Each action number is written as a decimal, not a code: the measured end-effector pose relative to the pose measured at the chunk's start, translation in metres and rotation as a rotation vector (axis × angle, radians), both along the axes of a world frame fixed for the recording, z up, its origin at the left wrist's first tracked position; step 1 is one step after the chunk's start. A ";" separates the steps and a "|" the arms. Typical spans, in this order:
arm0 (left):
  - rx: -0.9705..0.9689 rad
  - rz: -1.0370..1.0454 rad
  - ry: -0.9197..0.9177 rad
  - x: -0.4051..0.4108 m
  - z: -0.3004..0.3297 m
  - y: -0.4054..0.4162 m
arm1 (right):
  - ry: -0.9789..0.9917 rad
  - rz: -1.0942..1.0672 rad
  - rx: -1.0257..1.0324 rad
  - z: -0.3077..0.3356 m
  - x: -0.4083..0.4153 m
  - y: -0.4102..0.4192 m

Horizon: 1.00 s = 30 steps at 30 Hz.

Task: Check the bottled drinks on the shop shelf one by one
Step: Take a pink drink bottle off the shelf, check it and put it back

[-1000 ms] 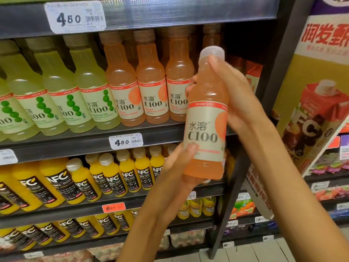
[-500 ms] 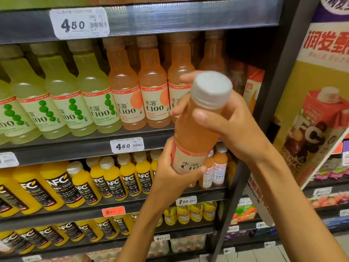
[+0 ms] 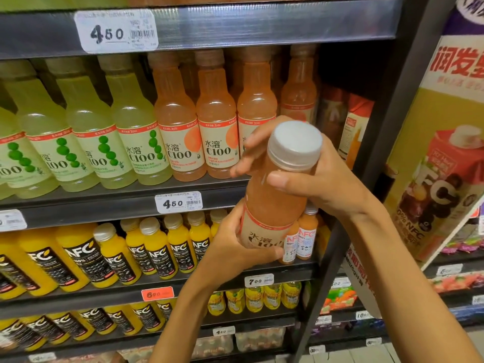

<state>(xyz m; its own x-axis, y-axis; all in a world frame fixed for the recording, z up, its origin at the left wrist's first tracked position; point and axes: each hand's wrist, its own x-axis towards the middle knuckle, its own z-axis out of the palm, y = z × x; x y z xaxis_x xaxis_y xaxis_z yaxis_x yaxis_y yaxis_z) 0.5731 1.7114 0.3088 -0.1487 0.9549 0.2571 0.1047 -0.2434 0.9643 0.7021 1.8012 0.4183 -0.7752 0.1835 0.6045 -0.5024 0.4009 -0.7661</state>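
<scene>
We've got one peach-orange C100 bottle (image 3: 272,203) pulled off the shelf (image 3: 125,205) and held out in front of it, tipped so its white screw cap (image 3: 294,144) leans toward us and the cream label sits at the low end, partly covered. Behind it, three more orange C100 bottles (image 3: 217,127) stand upright in a row, next to the pale green C100 bottles (image 3: 131,132) on their left. One level down sit the yellow NFC bottles (image 3: 154,250).

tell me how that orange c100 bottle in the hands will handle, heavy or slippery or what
The orange C100 bottle looks filled to the neck, so probably fairly heavy for its size. Its smooth plastic could be slippery; the left hand grips the label end and the right hand the neck. Tall and narrow, it would likely tip if nudged.
</scene>
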 end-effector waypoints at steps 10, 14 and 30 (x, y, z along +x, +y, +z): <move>0.074 0.071 -0.182 0.018 0.010 -0.003 | 0.047 -0.348 -0.457 0.011 -0.017 0.012; -0.020 -0.092 -0.313 0.017 0.011 -0.008 | -0.026 -0.154 -0.542 0.017 -0.021 0.016; 0.004 -0.085 -0.462 0.023 0.018 -0.002 | -0.039 -0.264 -0.502 0.025 -0.020 0.013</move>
